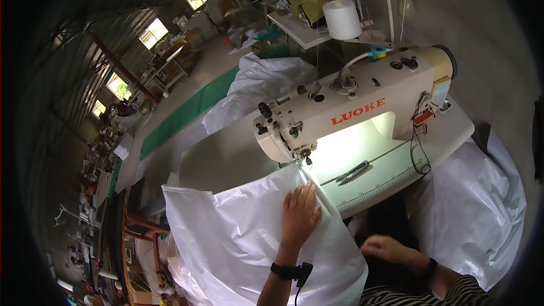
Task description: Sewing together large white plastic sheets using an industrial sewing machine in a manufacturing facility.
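Feeding looks part-way, prob. mid-seam: the white sheet (243,221) has its far edge at the needle end of the sewing machine (362,99), w/ most of it spread left of there & hanging toward the person. Can't tell how much is stitched; the edge running back toward the person seems left to do, tho stitches are too small to make out. Other white material (473,209) lies heaped at right, status unclear.

L hand (301,213): flat, palm down on the sheet, fingers straight & slightly apart, pressing rather than gripping, tips just short of the needle end. R hand (386,248): blurred, fingers loosely curled, near the sheet's right edge; can't tell if it's holding anything. Snips (352,173) lie on the tabletop (391,161) under the machine arm, untouched.
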`<move>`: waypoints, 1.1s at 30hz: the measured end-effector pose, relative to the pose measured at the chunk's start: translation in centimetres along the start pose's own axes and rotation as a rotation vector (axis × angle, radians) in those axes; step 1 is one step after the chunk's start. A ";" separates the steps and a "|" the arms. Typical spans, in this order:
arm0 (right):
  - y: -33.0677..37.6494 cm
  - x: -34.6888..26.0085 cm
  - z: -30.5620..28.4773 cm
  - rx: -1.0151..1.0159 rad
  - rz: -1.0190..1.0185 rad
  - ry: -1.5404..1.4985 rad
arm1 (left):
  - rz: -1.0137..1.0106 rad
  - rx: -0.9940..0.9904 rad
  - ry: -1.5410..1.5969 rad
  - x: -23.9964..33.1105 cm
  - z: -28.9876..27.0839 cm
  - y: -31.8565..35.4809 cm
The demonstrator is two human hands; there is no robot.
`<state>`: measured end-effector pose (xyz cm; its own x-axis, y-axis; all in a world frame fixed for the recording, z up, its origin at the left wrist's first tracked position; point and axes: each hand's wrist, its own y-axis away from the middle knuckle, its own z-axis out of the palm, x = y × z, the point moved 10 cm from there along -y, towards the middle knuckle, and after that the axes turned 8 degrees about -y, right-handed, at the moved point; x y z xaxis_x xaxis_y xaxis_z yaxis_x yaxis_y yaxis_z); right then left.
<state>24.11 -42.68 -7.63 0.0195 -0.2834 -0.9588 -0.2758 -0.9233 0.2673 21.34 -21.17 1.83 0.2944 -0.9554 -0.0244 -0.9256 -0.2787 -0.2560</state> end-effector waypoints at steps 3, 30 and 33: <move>-3.3 -1.4 -1.6 0.259 -0.205 -0.442 | -0.008 0.027 -0.006 -0.1 -0.1 0.8; -8.8 -14.4 -0.6 0.546 -0.471 0.996 | -0.009 0.253 0.110 -2.6 -1.4 -1.9; -10.8 -16.1 -0.9 0.630 -0.579 0.831 | -0.037 0.246 0.155 -2.9 -1.4 -1.7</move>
<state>27.63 -28.39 5.05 0.8488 -0.1621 -0.5033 -0.4396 -0.7452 -0.5014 21.76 -18.09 3.65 0.2699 -0.9538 0.1321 -0.8237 -0.2998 -0.4813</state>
